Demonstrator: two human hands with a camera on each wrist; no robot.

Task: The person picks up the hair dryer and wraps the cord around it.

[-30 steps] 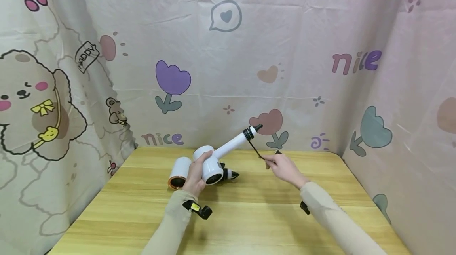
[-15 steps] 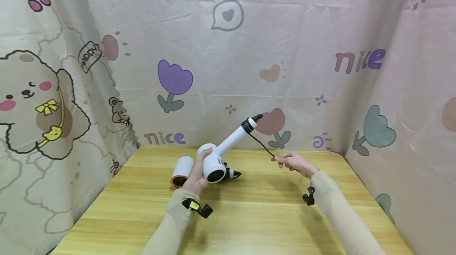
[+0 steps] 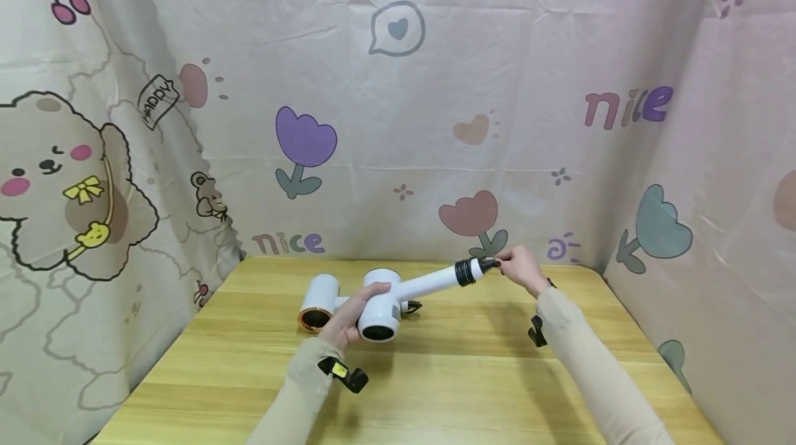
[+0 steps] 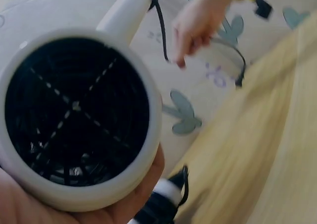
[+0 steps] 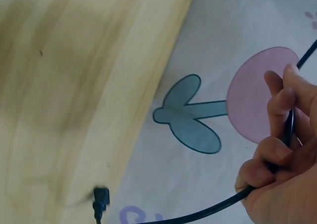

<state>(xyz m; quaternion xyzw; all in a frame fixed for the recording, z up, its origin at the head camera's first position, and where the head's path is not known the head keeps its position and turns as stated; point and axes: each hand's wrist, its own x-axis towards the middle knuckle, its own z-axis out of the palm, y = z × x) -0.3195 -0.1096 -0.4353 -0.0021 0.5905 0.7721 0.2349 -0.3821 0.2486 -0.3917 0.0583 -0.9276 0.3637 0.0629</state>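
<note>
My left hand grips the round body of a white hair dryer above the table, fingers wrapped beneath it in the left wrist view. The dryer's dark grille faces that camera. Its handle points right and slightly up, with black cord wound round the end. Just beyond the handle's tip, my right hand holds the loose cord. In the right wrist view the cord passes through its curled fingers, and the plug dangles at lower left.
Behind my left hand, a second white hair dryer with a copper-coloured rim lies on the wooden table. Its cord end pokes out to the right of the held dryer. A patterned curtain closes off the back and sides.
The held dryer's handle has swung down from steeply raised to nearly level. My right hand has first gone right, then up to the handle's tip, still holding the cord.
</note>
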